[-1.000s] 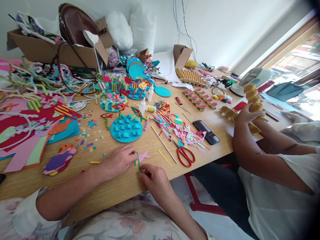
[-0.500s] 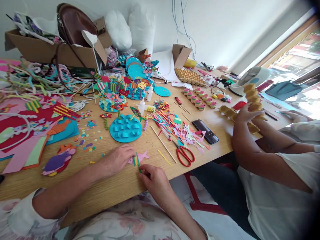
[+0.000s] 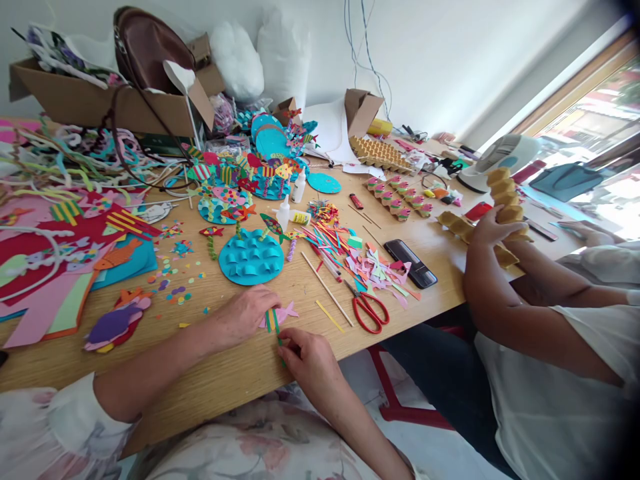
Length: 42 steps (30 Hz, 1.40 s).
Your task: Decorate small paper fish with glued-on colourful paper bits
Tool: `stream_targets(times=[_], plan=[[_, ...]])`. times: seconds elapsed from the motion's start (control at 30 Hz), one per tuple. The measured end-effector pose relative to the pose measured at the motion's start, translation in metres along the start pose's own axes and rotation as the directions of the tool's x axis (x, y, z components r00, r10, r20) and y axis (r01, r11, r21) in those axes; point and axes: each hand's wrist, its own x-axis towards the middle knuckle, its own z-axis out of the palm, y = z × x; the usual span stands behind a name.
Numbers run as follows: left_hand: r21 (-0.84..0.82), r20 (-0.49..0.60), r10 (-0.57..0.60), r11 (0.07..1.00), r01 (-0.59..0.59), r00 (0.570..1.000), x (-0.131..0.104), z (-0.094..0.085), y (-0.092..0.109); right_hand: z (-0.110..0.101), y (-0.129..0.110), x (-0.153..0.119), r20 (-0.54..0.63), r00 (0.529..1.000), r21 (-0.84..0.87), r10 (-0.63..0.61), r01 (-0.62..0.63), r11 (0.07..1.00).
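A pink paper fish (image 3: 289,311) lies flat near the table's front edge, with green and yellow paper strips across its body. My left hand (image 3: 247,312) curls over the fish's upper edge, its fingertips pressed together at the top ends of the strips. Between the thumb and fingers of my right hand (image 3: 311,360) is the lower part of a green paper strip (image 3: 278,327), which runs up over the fish. Just beyond lies a blue oval base (image 3: 251,259) with raised paper curls. Red-handled scissors (image 3: 370,313) and a yellow strip (image 3: 329,316) rest to the right.
A wooden stick (image 3: 327,288), paper scraps (image 3: 380,270) and a phone (image 3: 411,263) lie to the right. Glue bottles (image 3: 283,213) stand behind the blue base. Stacked paper fish shapes (image 3: 117,325) sit at left. A co-worker's hand (image 3: 493,230) holds an egg carton (image 3: 507,203).
My left hand has shifted slightly right and up, onto the strips' top ends. My right hand has barely moved and keeps its pinch on the green strip.
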Motion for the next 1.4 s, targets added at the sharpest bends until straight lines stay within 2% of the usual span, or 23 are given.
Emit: stream_targets(times=[0.13, 0.3, 0.4, 0.53, 0.67, 0.87, 1.17, 1.4], plan=[[0.031, 0.029, -0.029, 0.999, 0.028, 0.999, 0.002, -0.001, 0.002, -0.001, -0.001, 0.000, 0.005, 1.000, -0.008, 0.005, -0.005, 1.000], [0.056, 0.042, 0.005, 0.998, -0.008, 0.999, -0.001, 0.000, -0.002, -0.001, -0.002, 0.001, 0.004, 1.000, -0.010, 0.014, -0.014, 1.000], [0.061, 0.042, 0.115, 0.991, -0.117, 0.992, -0.003, 0.000, -0.006, 0.000, 0.000, 0.001, -0.001, 1.000, -0.011, 0.006, -0.006, 1.000], [0.139, 0.014, 0.305, 0.942, -0.304, 0.952, -0.008, 0.001, -0.007, 0.001, 0.003, 0.001, 0.004, 1.000, -0.018, 0.003, -0.003, 1.000], [0.236, 0.030, 0.392, 0.891, -0.388, 0.919, -0.015, 0.007, -0.011, 0.002, 0.004, 0.001, -0.005, 1.000, 0.000, -0.010, 0.010, 1.000], [0.346, 0.040, 0.448, 0.833, -0.433, 0.893, -0.025, 0.012, -0.019, 0.002, 0.004, 0.002, -0.016, 1.000, 0.001, -0.015, 0.015, 1.000], [0.429, 0.034, 0.481, 0.784, -0.447, 0.876, -0.026, 0.016, -0.025, 0.002, 0.003, 0.002, -0.009, 1.000, 0.006, -0.015, 0.015, 1.000], [0.461, 0.064, 0.515, 0.744, -0.483, 0.855, -0.024, 0.010, -0.021, 0.003, 0.008, -0.001, -0.012, 0.998, 0.014, -0.061, 0.062, 0.998]])
